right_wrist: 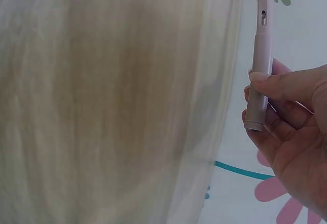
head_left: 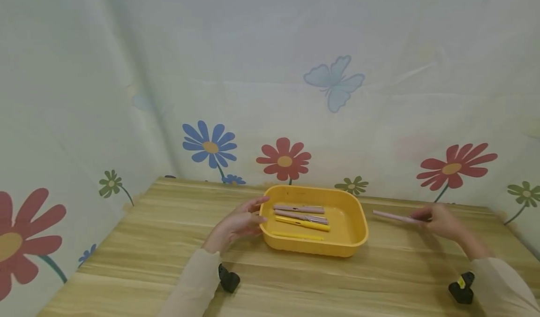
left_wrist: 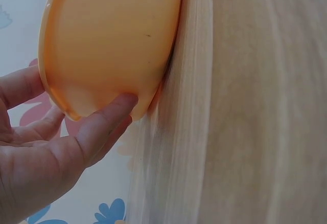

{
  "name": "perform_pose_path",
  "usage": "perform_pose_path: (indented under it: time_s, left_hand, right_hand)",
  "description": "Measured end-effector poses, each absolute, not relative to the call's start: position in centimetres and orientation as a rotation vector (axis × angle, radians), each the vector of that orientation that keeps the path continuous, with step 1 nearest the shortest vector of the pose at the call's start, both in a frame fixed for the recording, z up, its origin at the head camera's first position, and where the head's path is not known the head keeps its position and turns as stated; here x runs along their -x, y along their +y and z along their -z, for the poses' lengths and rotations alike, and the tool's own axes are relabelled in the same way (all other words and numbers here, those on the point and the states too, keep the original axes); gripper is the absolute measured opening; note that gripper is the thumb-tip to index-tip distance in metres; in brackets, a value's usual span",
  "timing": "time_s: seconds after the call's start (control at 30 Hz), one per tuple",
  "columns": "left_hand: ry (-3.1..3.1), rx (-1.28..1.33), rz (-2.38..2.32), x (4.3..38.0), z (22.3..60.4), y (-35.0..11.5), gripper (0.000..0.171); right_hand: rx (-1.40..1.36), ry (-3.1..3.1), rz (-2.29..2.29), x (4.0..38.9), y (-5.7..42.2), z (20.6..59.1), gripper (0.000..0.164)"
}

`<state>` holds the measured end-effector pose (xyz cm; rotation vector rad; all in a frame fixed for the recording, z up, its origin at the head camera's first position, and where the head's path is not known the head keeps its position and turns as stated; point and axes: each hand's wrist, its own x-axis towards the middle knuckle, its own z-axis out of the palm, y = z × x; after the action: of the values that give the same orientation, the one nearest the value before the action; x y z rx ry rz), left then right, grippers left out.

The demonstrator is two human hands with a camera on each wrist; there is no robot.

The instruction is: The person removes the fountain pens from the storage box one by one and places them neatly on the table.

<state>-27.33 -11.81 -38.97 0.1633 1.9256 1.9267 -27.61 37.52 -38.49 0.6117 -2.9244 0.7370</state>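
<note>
A yellow plastic tray (head_left: 360, 230) sits on the wooden table, holding two pale pink pens (head_left: 298, 209), a yellow pen (head_left: 301, 223) and a slim yellow stick-like thing (head_left: 297, 236) along its near side. At the tray's left end is my left hand (head_left: 241, 222), its fairly straight fingers touching the rim and outer wall; the left wrist view shows thumb and fingers spread about that end. Right of the tray, my right hand (head_left: 438, 221) pinches a pale pink pen (right_wrist: 262, 60) between thumb and fingers, above the table. The pen's other end points left, toward the tray.
The wood-grain table (head_left: 295, 284) runs back to a white curtain (head_left: 253, 73) printed with flowers and a butterfly. Black wrist devices (head_left: 228, 278) hang at both sleeves.
</note>
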Motion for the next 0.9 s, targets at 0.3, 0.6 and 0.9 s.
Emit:
perform_pose_path:
  time_s: [0.3, 0.6, 0.9]
  left_hand:
    - [1.923, -0.173, -1.929, 27.5, 38.7, -11.8, 0.062]
    - [1.901, -0.17, -1.941, 27.5, 38.9, -11.8, 0.062]
    - [1.921, -0.174, -1.929, 27.5, 38.9, -11.8, 0.061]
  right_hand:
    - [-0.622, -2.973, -0.734, 28.1, 37.4, 38.8, 0.022]
    - [-0.52, -3.046, -0.715, 28.4, 37.3, 39.5, 0.022]
    - [-0.488, -3.065, -0.736, 28.6, 37.1, 39.6, 0.023]
